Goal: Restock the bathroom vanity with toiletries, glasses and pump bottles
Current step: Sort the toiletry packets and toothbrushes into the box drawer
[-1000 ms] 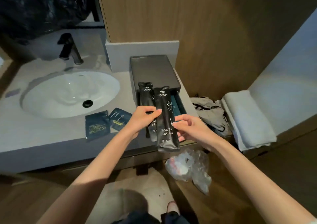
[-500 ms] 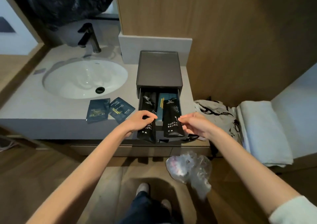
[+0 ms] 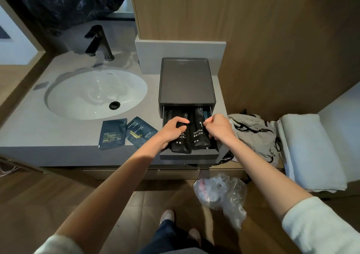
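In drawer [image 3: 188, 155], 2 toothbrush packs [image 3: 198, 135], 2 sachets [image 3: 112, 134] L, towel [image 3: 307, 150] R

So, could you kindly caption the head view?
Left hand and right hand hold two black toothbrush sachets in the open dark grey drawer.

Black white-lettered toothbrush packets [image 3: 198, 135], navy sachets [image 3: 112, 133]

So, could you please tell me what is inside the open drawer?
Two black toothbrush packets side by side and a teal item at the right; anything beneath them is hidden.
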`<state>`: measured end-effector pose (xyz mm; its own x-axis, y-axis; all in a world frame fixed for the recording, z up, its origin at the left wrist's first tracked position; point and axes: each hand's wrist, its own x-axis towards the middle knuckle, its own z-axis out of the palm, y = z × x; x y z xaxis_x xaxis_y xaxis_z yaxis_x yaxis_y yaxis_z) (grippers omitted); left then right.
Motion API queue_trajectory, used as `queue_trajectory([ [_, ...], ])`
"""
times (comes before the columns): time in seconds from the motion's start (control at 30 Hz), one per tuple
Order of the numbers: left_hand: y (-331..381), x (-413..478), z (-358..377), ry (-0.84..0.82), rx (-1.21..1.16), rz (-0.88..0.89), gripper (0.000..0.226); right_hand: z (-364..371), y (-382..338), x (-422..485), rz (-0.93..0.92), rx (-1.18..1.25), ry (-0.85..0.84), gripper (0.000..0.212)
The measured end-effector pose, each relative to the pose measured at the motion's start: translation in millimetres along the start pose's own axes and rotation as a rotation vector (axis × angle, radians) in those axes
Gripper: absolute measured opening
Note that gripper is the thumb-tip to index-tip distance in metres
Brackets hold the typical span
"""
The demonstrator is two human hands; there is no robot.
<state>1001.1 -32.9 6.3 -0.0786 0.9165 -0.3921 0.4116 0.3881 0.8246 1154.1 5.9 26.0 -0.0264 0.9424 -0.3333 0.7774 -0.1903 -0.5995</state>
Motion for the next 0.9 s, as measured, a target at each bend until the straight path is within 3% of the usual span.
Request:
queue_trajectory([
  [0.13, -2.0, 12.2, 0.8, 0.072, 0.068, 0.074, 0.030, 5.3, 0.2, 2.1, -0.100, -0.156, 0.071, 0.024],
  [0.23, -1.6, 12.6, 0.0, 0.068, 0.204, 0.113, 0.039, 8.0, 0.4, 0.8, -0.173, -0.242, 0.105, 0.014],
  [0.37, -7.4, 0.1, -3.6, 0.053, 0.351, 0.179, 0.050, 7.0, -1.2, -10.5, -0.362, -0.437, 0.171, 0.026],
  [0.47, -16.8, -7.5, -5.7, 0.040, 0.557, 0.264, 0.060, 8.5, -1.4, -14.7, -0.524, -0.506, 0.051, 0.039],
  [0.6, -20.0, -6.6, -6.9, -0.062, 0.833, 0.305, 0.075, 17.1, 2.0, -7.0, -0.558, -0.817, -0.236, 0.069],
  [0.9, -9.3, 9.5, -4.6, -0.182, 1.104, 0.317, 0.083, 17.6, 5.0, 5.6, -0.492, -1.027, -0.286, 0.083],
])
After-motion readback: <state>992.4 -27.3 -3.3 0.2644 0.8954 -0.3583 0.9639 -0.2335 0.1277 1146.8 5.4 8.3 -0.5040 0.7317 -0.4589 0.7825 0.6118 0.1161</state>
